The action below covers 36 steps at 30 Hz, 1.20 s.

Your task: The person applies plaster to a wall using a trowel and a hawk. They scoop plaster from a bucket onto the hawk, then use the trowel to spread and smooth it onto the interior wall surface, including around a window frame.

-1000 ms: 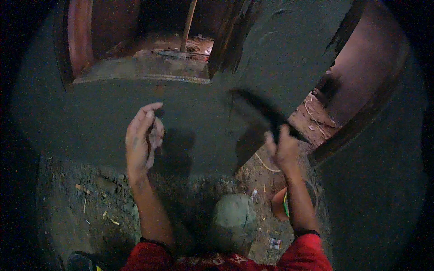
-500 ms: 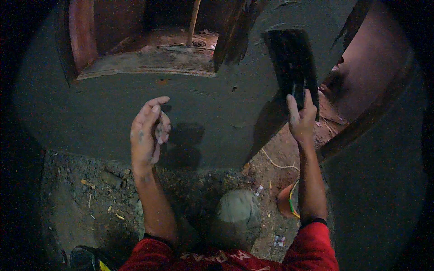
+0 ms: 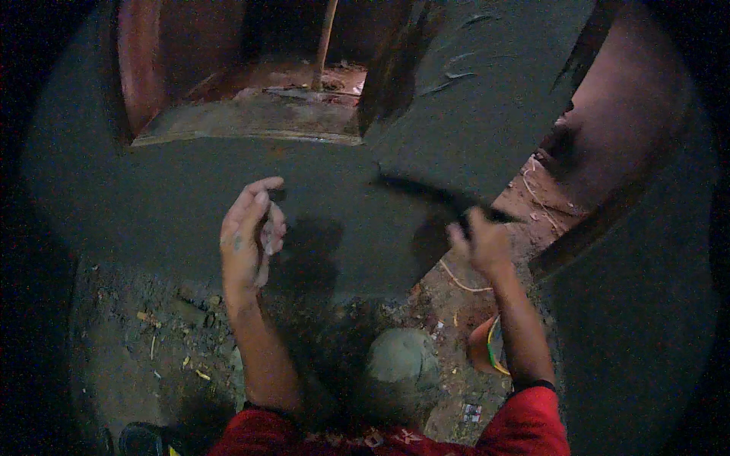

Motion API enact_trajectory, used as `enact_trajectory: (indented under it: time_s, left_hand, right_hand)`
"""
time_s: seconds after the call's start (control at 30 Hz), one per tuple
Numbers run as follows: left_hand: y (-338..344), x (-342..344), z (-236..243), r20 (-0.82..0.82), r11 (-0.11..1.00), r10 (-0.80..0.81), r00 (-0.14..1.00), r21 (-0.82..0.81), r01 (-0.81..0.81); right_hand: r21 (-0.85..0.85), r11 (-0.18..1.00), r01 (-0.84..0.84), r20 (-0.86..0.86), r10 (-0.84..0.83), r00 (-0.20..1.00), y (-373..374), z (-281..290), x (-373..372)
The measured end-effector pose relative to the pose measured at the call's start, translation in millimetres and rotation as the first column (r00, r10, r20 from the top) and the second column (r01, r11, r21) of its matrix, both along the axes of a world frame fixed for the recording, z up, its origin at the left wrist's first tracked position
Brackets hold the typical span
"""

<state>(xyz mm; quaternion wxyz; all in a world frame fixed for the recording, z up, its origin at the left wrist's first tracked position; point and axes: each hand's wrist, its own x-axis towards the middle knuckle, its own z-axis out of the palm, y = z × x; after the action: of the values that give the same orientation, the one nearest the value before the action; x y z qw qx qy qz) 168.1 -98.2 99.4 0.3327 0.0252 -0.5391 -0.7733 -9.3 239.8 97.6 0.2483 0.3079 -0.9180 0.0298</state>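
Note:
My right hand (image 3: 488, 245) grips a dark plastering float (image 3: 430, 188) by its handle. The float is seen nearly edge-on, slanting across the grey plastered wall (image 3: 190, 190); blur hides whether its blade touches the plaster. My left hand (image 3: 247, 232) is raised in front of the wall on the left, fingers loosely bent and apart, with nothing visible in it. Curved ridges of plaster (image 3: 456, 74) mark the wall above the float.
A window-like opening with a pale sill (image 3: 251, 121) lies at the upper left, a wooden pole (image 3: 325, 42) beyond it. Below my right forearm stands an orange bucket (image 3: 484, 346). Rubble (image 3: 167, 327) covers the ground, and a pale cord (image 3: 456, 280) lies near the wall's corner.
My right hand has come down and slightly left, turning the float from upright and broadside to nearly edge-on and slanted. The left hand has hardly moved.

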Motion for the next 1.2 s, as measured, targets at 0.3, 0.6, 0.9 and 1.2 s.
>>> enact_trajectory:
  time_s: [0.3, 0.6, 0.9, 1.2]
  left_hand:
    - [-1, -4, -5, 0.025, 0.998, -0.017, 1.0, -0.064, 0.018]
    - [-3, -25, -21, 0.027, 0.998, -0.056, 0.998, 0.025, 0.055]
    - [5, -21, -25, 0.015, 0.997, -0.048, 0.999, 0.053, 0.048]
    - [6, -9, -29, 0.038, 1.0, -0.012, 0.999, -0.011, 0.013]
  right_hand:
    - [-0.013, 0.99, -0.142, -0.138, 0.139, 0.981, -42, 34, 7]
    - [-0.335, 0.907, -0.254, -0.487, 0.064, 0.871, -34, 235, -32]
    - [-0.802, 0.472, -0.366, -0.322, 0.176, 0.93, -7, 355, -65]
    - [-0.788, 0.506, -0.351, -0.201, 0.327, 0.923, -8, 258, -76]
